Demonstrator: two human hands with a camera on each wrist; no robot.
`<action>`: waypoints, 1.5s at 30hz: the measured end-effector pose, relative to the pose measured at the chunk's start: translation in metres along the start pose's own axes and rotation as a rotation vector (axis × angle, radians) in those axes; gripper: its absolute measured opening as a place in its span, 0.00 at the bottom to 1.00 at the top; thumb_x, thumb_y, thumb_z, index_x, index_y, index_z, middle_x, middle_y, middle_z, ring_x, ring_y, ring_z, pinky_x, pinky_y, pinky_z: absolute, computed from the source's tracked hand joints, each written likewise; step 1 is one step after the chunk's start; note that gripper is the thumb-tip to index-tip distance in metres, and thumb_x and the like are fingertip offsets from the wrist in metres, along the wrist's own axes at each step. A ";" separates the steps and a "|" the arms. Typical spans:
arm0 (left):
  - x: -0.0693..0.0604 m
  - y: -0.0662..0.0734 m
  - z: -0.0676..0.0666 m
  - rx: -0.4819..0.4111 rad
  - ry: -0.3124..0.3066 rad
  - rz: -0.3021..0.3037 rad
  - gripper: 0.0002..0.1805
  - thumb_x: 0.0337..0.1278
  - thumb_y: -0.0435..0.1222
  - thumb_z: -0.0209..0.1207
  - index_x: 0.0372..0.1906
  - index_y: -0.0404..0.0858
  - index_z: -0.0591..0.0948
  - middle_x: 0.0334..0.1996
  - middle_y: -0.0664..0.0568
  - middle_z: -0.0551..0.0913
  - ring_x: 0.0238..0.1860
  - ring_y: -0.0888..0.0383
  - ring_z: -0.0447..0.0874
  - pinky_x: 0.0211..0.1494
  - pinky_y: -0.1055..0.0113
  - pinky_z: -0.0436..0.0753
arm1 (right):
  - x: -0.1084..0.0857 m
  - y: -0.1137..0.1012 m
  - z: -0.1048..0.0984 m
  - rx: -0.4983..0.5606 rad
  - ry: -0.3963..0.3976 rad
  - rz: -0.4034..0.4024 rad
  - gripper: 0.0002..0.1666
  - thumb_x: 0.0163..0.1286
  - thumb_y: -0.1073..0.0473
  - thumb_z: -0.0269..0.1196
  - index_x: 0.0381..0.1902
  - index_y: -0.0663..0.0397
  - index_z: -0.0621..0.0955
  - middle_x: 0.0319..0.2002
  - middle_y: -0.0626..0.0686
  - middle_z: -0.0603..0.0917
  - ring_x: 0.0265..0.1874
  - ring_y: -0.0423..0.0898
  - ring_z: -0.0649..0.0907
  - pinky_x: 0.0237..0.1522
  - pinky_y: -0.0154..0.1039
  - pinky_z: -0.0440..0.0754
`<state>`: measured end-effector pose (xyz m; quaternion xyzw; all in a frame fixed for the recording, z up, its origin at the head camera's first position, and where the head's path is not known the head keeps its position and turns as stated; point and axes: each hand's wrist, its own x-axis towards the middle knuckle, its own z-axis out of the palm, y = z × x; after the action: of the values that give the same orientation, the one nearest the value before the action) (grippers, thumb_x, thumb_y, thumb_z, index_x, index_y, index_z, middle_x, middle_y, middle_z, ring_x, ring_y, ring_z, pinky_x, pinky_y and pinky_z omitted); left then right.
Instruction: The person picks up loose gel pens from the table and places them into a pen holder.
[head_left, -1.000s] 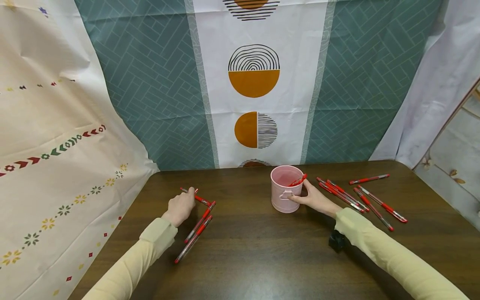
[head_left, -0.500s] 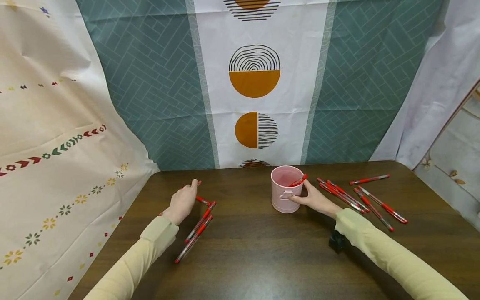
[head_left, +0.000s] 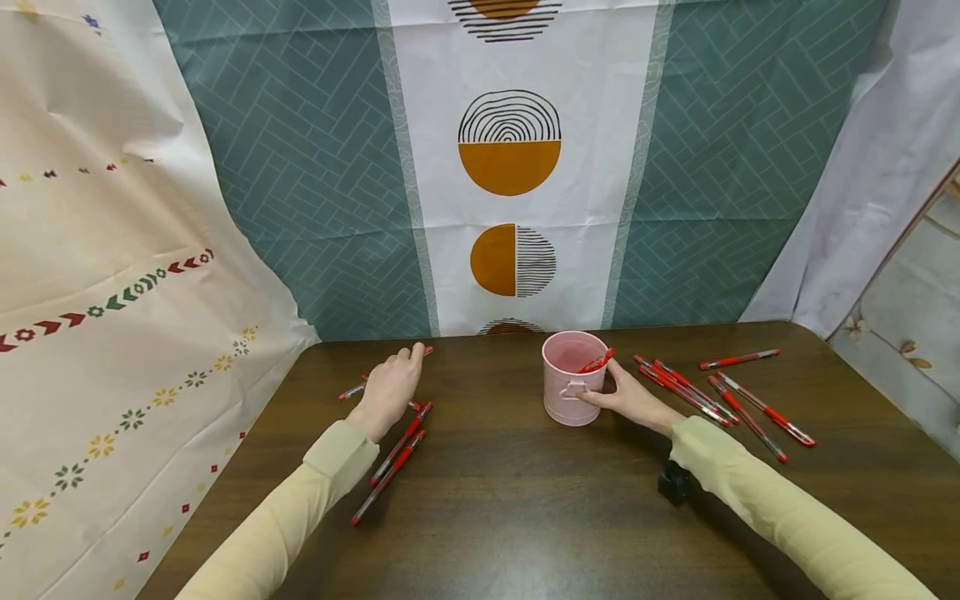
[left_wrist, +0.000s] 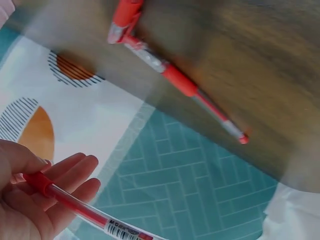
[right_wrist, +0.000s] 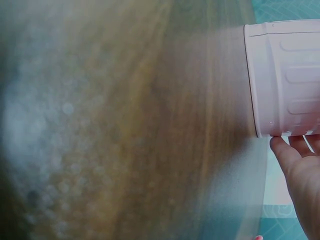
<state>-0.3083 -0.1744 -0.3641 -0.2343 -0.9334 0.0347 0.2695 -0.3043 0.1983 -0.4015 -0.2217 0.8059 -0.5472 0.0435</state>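
My left hand [head_left: 390, 390] is above the table's left side, pinching a red gel pen [left_wrist: 85, 211] between thumb and fingers. In the left wrist view the pen's clear barrel with a barcode label points away from the palm. Beneath and in front of this hand lie more red pens [head_left: 402, 454], partly hidden by it. My right hand [head_left: 636, 398] holds the side of a small pink bucket [head_left: 564, 408] that stands upright. One red pen [head_left: 596, 362] leans inside the bucket, its end above the rim. The right wrist view shows fingers [right_wrist: 287, 155] against the bucket's wall.
Several red pens [head_left: 686, 387] lie in a loose cluster right of the bucket, near the right forearm. One separate pen [head_left: 738, 359] lies farther back. A patterned curtain [head_left: 517, 192] hangs along the rear edge of the brown table [head_left: 495, 500].
My left hand has picked up a red pen from the left group and moved it up and to the right. The right hand and bucket have stayed in place.
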 end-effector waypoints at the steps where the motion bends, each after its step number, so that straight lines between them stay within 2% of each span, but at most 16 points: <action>1: 0.002 0.002 0.000 0.004 0.003 0.004 0.17 0.44 0.17 0.59 0.34 0.31 0.64 0.17 0.45 0.66 0.15 0.51 0.69 0.13 0.65 0.69 | 0.001 0.004 0.000 -0.006 0.003 0.003 0.44 0.59 0.57 0.63 0.65 0.62 0.53 0.59 0.64 0.62 0.58 0.61 0.61 0.54 0.58 0.61; 7: 0.012 0.013 -0.005 0.016 0.002 0.027 0.14 0.48 0.20 0.58 0.37 0.31 0.66 0.21 0.43 0.70 0.19 0.50 0.73 0.16 0.65 0.71 | 0.009 0.024 -0.001 -0.039 0.017 -0.001 0.44 0.58 0.52 0.64 0.65 0.54 0.54 0.59 0.59 0.63 0.58 0.56 0.62 0.53 0.55 0.64; 12: 0.023 0.021 -0.007 0.032 0.067 0.084 0.13 0.50 0.21 0.58 0.38 0.30 0.67 0.24 0.42 0.73 0.20 0.49 0.74 0.18 0.64 0.71 | 0.011 0.026 -0.001 -0.025 0.024 -0.025 0.44 0.56 0.50 0.65 0.65 0.50 0.55 0.58 0.57 0.65 0.56 0.55 0.64 0.51 0.54 0.67; 19: 0.036 0.032 -0.009 -0.001 0.161 0.150 0.10 0.52 0.20 0.55 0.34 0.32 0.66 0.20 0.44 0.70 0.19 0.48 0.73 0.18 0.63 0.71 | 0.011 0.029 -0.002 -0.036 0.020 -0.018 0.43 0.58 0.52 0.64 0.65 0.53 0.55 0.59 0.58 0.65 0.57 0.56 0.65 0.52 0.53 0.66; 26: 0.048 0.045 -0.013 -0.039 0.145 0.157 0.09 0.54 0.21 0.54 0.37 0.31 0.68 0.26 0.44 0.74 0.24 0.48 0.75 0.23 0.63 0.75 | 0.005 0.008 -0.001 0.018 -0.002 0.005 0.43 0.58 0.56 0.64 0.64 0.61 0.55 0.58 0.63 0.63 0.57 0.60 0.63 0.53 0.55 0.64; 29: 0.054 0.052 -0.015 -0.091 0.137 0.144 0.09 0.55 0.21 0.53 0.38 0.32 0.67 0.26 0.44 0.74 0.25 0.49 0.75 0.22 0.63 0.75 | 0.003 0.003 -0.001 0.008 -0.002 -0.004 0.43 0.58 0.57 0.64 0.64 0.64 0.54 0.58 0.64 0.63 0.57 0.61 0.63 0.53 0.56 0.64; 35: 0.068 0.065 -0.022 -0.226 0.188 0.135 0.10 0.56 0.20 0.50 0.39 0.33 0.66 0.23 0.45 0.72 0.23 0.49 0.75 0.22 0.61 0.74 | 0.008 0.025 -0.002 -0.010 0.002 -0.027 0.42 0.60 0.53 0.63 0.64 0.57 0.55 0.58 0.59 0.64 0.56 0.57 0.65 0.52 0.51 0.67; 38: 0.073 0.071 -0.025 -0.307 0.209 0.130 0.10 0.57 0.21 0.50 0.42 0.33 0.66 0.26 0.44 0.75 0.25 0.48 0.76 0.25 0.60 0.76 | 0.008 0.030 -0.002 -0.001 0.002 -0.042 0.41 0.60 0.53 0.62 0.64 0.54 0.55 0.57 0.57 0.65 0.55 0.55 0.66 0.50 0.50 0.69; 45: 0.081 0.083 -0.032 -0.612 0.296 0.074 0.10 0.62 0.30 0.50 0.47 0.34 0.68 0.37 0.45 0.79 0.32 0.52 0.78 0.34 0.63 0.77 | 0.007 0.030 -0.002 -0.018 0.004 -0.035 0.41 0.60 0.52 0.63 0.64 0.53 0.55 0.57 0.57 0.65 0.55 0.55 0.66 0.51 0.51 0.68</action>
<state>-0.3172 -0.0654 -0.3136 -0.3405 -0.8422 -0.2717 0.3176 -0.3204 0.2057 -0.4264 -0.2348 0.8069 -0.5411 0.0303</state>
